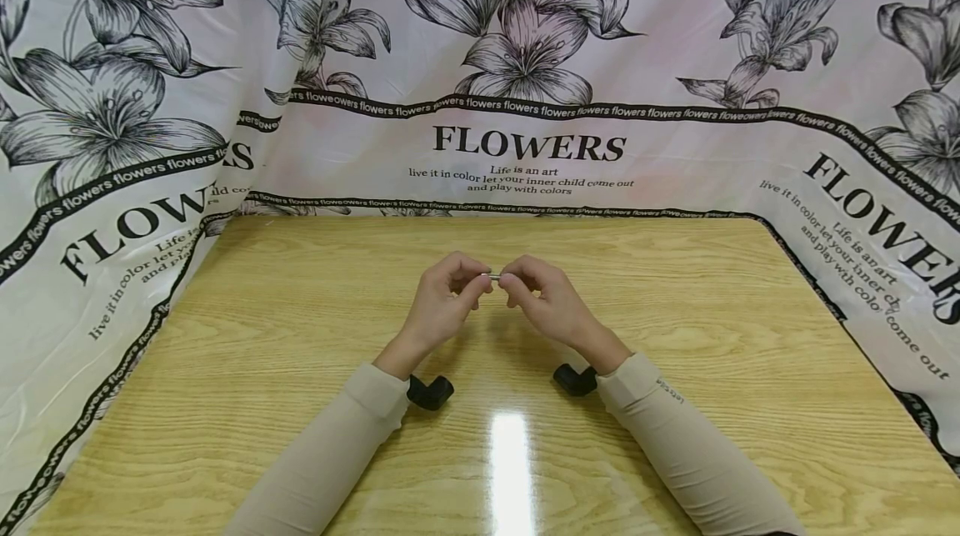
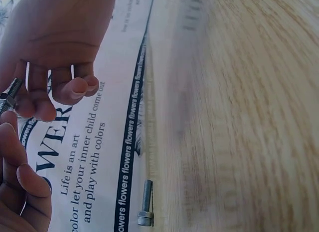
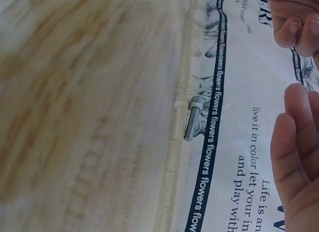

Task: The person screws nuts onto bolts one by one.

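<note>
Between my two hands, in the middle of the head view, is a small metal bolt (image 1: 493, 276). My left hand (image 1: 442, 303) pinches one end of it with thumb and fingers, and my right hand (image 1: 551, 303) pinches the other. In the left wrist view the bolt (image 2: 15, 86) shows its threaded shaft beside the left hand and a hex nut (image 2: 7, 101) close to the right fingertips. A second bolt (image 2: 146, 202) with a nut near its head lies on the table; the right wrist view shows this bolt (image 3: 193, 118) too. I cannot make it out in the head view.
The wood-grain table (image 1: 300, 353) carries a bright light reflection near its front. A white cloth (image 1: 525, 157) printed with flowers and lettering hangs at the back and both sides. Black wrist mounts (image 1: 431, 393) stick out from the sleeves.
</note>
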Demonstrator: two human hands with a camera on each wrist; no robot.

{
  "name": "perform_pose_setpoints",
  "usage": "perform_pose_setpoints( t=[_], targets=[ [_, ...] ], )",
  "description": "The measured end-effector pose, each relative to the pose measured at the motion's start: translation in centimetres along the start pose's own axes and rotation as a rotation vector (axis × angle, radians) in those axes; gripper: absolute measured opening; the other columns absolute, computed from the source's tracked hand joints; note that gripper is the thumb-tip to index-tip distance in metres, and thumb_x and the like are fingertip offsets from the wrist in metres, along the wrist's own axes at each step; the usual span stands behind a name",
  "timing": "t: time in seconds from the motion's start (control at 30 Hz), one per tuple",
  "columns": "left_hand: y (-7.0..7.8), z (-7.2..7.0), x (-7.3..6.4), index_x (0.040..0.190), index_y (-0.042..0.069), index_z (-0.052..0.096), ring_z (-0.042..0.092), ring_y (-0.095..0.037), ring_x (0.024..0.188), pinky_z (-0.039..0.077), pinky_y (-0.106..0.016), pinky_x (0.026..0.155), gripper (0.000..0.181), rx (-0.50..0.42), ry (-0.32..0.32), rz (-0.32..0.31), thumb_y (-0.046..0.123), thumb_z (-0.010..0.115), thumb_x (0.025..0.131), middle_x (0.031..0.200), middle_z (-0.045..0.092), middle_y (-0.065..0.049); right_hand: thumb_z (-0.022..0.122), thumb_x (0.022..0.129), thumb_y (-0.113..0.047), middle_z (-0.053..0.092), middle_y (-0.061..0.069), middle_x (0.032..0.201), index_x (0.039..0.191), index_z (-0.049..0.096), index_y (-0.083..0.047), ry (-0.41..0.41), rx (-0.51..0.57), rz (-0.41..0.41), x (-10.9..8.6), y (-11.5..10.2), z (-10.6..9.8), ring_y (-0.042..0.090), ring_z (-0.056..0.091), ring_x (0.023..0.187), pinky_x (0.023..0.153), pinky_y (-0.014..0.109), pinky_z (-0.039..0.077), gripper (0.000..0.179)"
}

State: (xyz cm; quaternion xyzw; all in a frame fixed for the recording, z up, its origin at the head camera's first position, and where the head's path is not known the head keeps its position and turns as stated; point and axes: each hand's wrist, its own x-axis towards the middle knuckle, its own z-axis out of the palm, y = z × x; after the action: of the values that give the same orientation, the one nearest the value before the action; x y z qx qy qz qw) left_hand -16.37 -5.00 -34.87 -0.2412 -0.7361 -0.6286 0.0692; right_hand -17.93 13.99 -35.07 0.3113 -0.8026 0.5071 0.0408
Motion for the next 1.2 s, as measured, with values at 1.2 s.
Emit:
perform_pose_setpoints(
  t=[1.2],
  targets=[
    [0.0,0.1,0.0,0.101,-0.009,0.059,0.052,-0.042,0.063,0.043,-0.023,0.055,0.010,0.002,0.002,0.031,-0.003,0.056,0.094,0.085,0.065,-0.026,0.050,0.100,-0.008,0.063,0.006,0.090,0.101,0.062,0.000,-0.016,-0.008,0.033,0.0,-0.4,0.0,0.035,0.061,0.074,0.062,0.031,0.046,0.015]
  ],
)
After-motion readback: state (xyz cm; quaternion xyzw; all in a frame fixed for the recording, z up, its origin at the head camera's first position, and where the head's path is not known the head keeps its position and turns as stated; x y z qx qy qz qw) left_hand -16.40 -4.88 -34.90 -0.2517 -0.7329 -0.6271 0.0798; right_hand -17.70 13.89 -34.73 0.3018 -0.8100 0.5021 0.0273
